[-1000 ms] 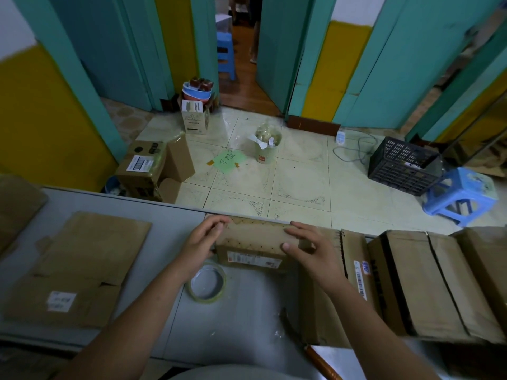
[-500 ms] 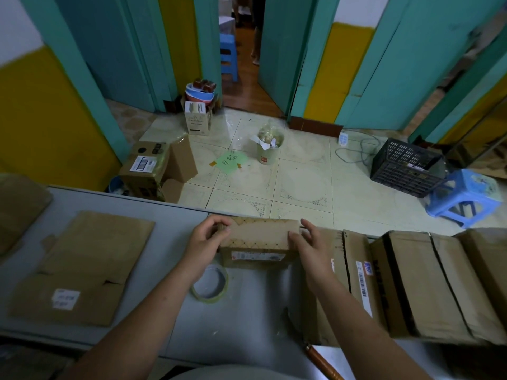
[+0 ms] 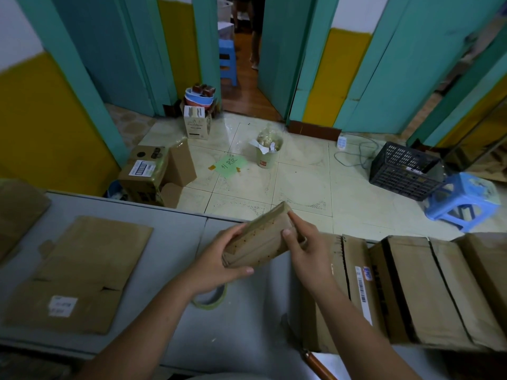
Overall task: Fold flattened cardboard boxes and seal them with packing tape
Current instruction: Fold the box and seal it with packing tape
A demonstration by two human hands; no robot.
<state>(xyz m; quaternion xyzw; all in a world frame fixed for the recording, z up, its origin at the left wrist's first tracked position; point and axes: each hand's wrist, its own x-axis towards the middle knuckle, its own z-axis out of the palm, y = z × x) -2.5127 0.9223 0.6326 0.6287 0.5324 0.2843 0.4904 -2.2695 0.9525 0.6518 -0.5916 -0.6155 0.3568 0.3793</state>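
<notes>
Box [image 3: 260, 242] now tilted up off the desk [image 3: 247, 325], no longer flat. I see left grip [image 3: 214, 267] clamped on its left end, right grip [image 3: 307, 253] pinching its right end, tape roll [image 3: 208, 306] beneath.

Yellow-and-white walls [image 3: 41, 119] are broken up by teal door panels [image 3: 123, 50]. A pale tiled floor [image 3: 301, 182] is seen mid-frame, with a blue stool [image 3: 463, 201] and a black crate [image 3: 403, 171] at right. The bottom is spanned by a grey table [image 3: 175, 231].
</notes>
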